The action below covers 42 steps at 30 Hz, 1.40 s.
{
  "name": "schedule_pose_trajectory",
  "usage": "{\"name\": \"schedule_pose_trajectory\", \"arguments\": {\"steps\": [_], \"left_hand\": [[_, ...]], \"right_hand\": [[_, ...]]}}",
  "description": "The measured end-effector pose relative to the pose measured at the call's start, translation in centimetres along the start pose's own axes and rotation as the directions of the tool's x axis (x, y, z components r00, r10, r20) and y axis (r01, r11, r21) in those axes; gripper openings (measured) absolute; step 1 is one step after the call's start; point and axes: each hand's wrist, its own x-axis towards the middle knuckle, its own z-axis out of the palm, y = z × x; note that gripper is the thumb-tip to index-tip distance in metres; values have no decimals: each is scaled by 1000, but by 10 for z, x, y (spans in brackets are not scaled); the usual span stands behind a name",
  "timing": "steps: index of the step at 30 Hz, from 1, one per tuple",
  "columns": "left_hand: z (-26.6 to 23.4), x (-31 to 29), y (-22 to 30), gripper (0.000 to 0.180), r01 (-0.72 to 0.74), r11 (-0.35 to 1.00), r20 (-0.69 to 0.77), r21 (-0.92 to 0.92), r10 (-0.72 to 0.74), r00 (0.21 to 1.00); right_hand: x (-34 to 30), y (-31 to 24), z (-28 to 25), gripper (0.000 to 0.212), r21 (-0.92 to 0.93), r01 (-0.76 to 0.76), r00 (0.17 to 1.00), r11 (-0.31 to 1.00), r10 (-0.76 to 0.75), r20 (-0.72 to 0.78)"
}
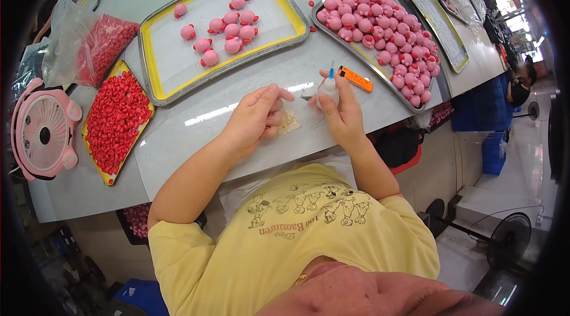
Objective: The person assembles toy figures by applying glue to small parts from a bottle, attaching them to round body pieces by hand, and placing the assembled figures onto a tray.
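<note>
Above the near part of the grey table, my right hand (346,115) grips a small translucent squeeze bottle (327,88), held upright with its blue needle tip (332,71) pointing away from me. To its left, my left hand (259,113) is closed, its fingers curled in and its thumb near the index finger. Whatever it may hold is hidden. A crumpled beige scrap (290,122) lies on the table between the hands. Just beyond my right hand is an orange utility knife (356,79).
Several pink balls with red parts sit on a yellow-rimmed tray (148,58) ahead. A metal tray (380,71) at right is heaped with pink figures (386,25). At left are a yellow tray of red pieces (117,120), a plastic bag (105,43) of them and a pink fan (44,132).
</note>
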Motion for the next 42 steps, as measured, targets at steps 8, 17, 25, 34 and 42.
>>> {"name": "schedule_pose_trajectory", "arguments": {"steps": [8,17,25,34,42], "left_hand": [[4,6,-13,23,-248,799,-65,547,337,939],[-1,12,-13,17,-274,691,-39,669,401,915],[4,11,-6,20,-146,888,-149,436,231,961],[-6,15,-13,21,-325,713,-50,621,450,892],[-5,12,-11,24,-154,860,-138,486,250,958]], "right_hand": [[-18,6,0,35,311,-11,1000,950,16,-14],[-17,14,-8,34,376,-135,987,917,156,-25],[-13,20,-9,37,387,-146,987,910,163,-12],[-16,19,-6,33,424,-126,987,897,156,-39],[-19,14,-4,30,542,-132,977,830,202,-72]]}}
